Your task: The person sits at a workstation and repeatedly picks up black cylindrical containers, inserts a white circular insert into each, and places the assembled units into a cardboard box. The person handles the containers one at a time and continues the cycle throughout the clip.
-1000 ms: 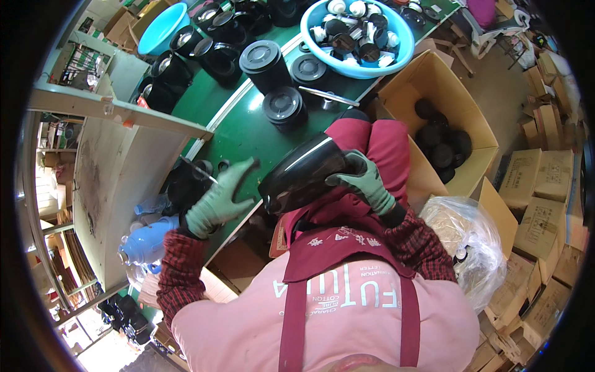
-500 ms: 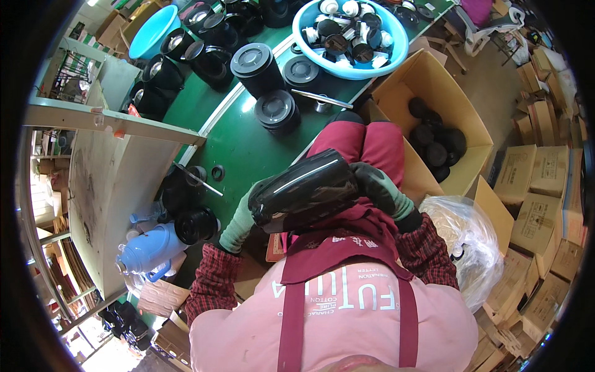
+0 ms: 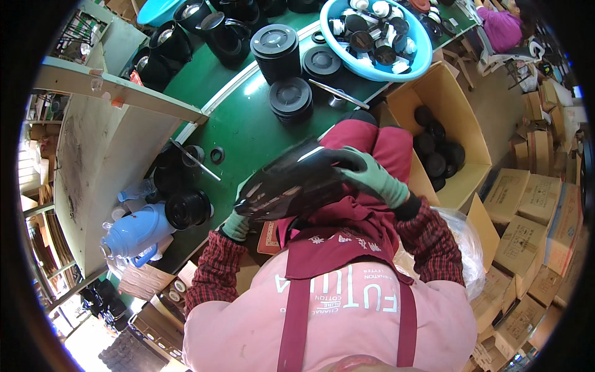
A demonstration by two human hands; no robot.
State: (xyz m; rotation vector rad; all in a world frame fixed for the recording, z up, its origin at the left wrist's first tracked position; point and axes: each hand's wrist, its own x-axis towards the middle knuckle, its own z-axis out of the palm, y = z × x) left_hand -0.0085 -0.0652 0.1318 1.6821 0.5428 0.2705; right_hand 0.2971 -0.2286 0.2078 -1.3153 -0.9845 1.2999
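A large glossy black jug body (image 3: 291, 180), smeared by motion, lies across my lap area, tilted with its right end higher. My left hand (image 3: 237, 224), in a green glove, grips its left end, most of the fingers hidden behind it. My right hand (image 3: 377, 180), in a green glove with dark fingers, is closed round the right end. Beyond, on the green table, stand a tall black lidded canister (image 3: 275, 53), a shorter stack of black lids (image 3: 291, 100) and a metal rod (image 3: 338, 93). A small black ring (image 3: 217, 155) lies left of them.
A light blue basin (image 3: 427, 46) of black and white caps stands at the far right of the table. Beside my legs is an open carton (image 3: 474, 133) holding round black parts. A blue jug (image 3: 137, 232) sits at left; stacked cartons (image 3: 527, 239) fill the right.
The black jug body has turned in my hands, its right end rising. My right hand has moved up over that end. The whole view has shifted slightly.
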